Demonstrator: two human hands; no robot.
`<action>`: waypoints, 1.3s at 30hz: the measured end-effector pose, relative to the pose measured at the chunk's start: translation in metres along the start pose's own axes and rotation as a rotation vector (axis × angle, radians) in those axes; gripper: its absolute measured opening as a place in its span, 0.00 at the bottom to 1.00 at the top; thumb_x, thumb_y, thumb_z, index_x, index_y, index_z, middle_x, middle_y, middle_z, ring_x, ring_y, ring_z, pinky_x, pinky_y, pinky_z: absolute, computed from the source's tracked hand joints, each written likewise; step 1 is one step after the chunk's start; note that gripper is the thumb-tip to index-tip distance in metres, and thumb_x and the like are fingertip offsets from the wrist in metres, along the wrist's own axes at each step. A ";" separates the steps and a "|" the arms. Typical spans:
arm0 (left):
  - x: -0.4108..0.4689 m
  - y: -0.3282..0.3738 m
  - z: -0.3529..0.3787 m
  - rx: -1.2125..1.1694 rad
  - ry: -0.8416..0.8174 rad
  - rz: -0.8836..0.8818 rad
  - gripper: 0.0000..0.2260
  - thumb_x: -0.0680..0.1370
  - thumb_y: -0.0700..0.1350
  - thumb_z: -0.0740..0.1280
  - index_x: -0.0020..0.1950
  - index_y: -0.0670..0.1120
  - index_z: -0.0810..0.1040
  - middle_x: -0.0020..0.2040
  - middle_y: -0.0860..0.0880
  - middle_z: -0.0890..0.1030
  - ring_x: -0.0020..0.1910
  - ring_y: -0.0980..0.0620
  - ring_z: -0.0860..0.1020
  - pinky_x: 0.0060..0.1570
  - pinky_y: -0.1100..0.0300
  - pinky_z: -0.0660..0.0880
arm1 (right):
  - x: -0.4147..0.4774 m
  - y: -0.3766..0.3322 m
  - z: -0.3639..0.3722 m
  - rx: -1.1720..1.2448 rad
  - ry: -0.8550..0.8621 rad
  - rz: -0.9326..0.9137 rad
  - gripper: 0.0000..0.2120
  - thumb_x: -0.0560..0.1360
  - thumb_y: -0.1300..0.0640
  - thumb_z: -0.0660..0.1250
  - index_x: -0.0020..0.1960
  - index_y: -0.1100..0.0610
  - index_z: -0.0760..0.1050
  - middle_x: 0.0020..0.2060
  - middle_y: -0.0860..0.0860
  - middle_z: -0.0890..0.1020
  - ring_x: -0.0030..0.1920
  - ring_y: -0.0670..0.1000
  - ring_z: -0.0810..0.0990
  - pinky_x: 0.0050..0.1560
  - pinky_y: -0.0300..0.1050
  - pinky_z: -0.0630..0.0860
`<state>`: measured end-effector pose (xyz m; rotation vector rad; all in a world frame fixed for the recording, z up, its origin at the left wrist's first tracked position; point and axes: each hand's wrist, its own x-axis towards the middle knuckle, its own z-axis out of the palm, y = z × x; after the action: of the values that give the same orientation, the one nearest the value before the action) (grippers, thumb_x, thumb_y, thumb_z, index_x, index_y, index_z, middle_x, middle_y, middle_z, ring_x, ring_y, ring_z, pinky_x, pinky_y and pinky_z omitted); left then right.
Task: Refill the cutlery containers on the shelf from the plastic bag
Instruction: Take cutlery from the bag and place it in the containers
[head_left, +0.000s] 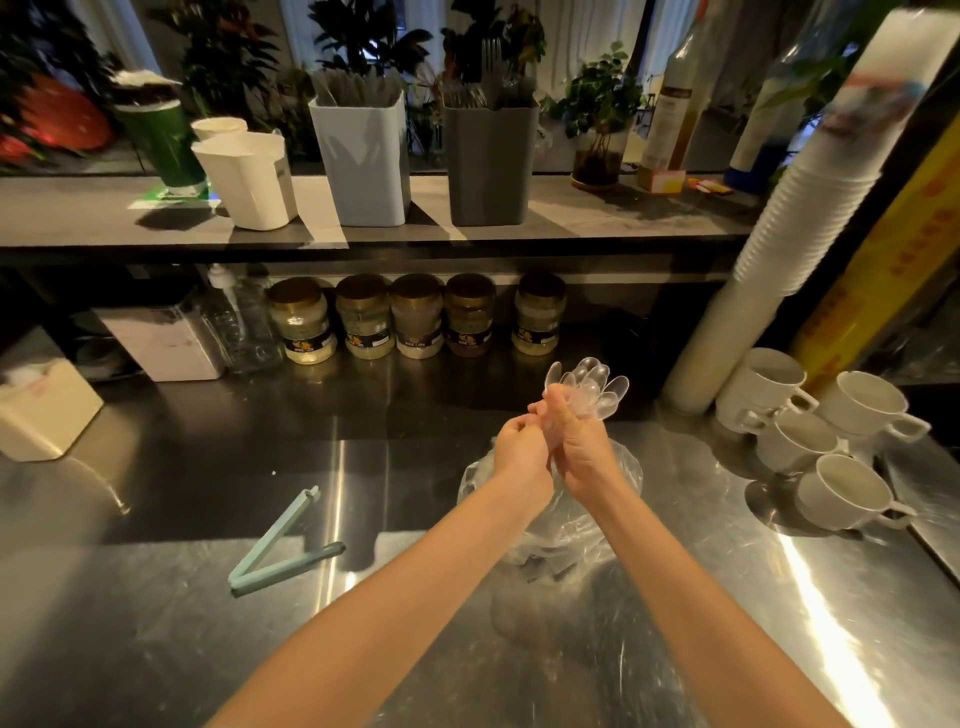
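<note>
Left hand (521, 448) and right hand (584, 449) grip upright spoons (589, 383) above the bag (553, 543); shelf containers (363, 161) stand ahead, leftward

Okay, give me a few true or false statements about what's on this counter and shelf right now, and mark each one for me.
1. The left hand and right hand both grip a bunch of clear plastic spoons. True.
2. The dark grey container holds forks. True.
3. The bag clip is clamped on the plastic bag. False: it lies open on the counter, left of the bag.
4. The white cups stand left of the bag. False: they are on its right.
5. Five jars stand under the shelf. True.
</note>
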<state>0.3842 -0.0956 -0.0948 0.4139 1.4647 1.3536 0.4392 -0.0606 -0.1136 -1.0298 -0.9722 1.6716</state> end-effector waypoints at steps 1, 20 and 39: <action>-0.002 0.003 -0.002 0.016 0.002 0.001 0.08 0.82 0.43 0.58 0.58 0.43 0.72 0.51 0.45 0.72 0.37 0.56 0.71 0.37 0.63 0.69 | -0.002 -0.003 0.002 -0.050 -0.034 -0.019 0.06 0.77 0.55 0.63 0.45 0.57 0.75 0.40 0.53 0.81 0.46 0.51 0.80 0.55 0.49 0.75; -0.008 0.069 -0.076 0.478 -0.013 0.614 0.11 0.80 0.42 0.62 0.62 0.46 0.77 0.57 0.50 0.79 0.59 0.53 0.76 0.55 0.63 0.74 | -0.006 -0.008 0.052 -0.500 -0.732 -0.057 0.06 0.74 0.65 0.67 0.50 0.58 0.74 0.32 0.51 0.77 0.30 0.46 0.75 0.30 0.39 0.71; -0.001 0.148 -0.230 0.912 -0.059 0.700 0.11 0.80 0.49 0.61 0.53 0.46 0.80 0.47 0.49 0.80 0.47 0.56 0.77 0.46 0.66 0.73 | -0.001 -0.001 0.220 -0.405 -1.151 0.051 0.07 0.76 0.70 0.62 0.45 0.61 0.74 0.27 0.52 0.75 0.26 0.45 0.73 0.27 0.36 0.73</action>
<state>0.1348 -0.1696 -0.0091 1.6527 1.9210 1.0626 0.2351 -0.0954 -0.0379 -0.2187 -2.0801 2.1644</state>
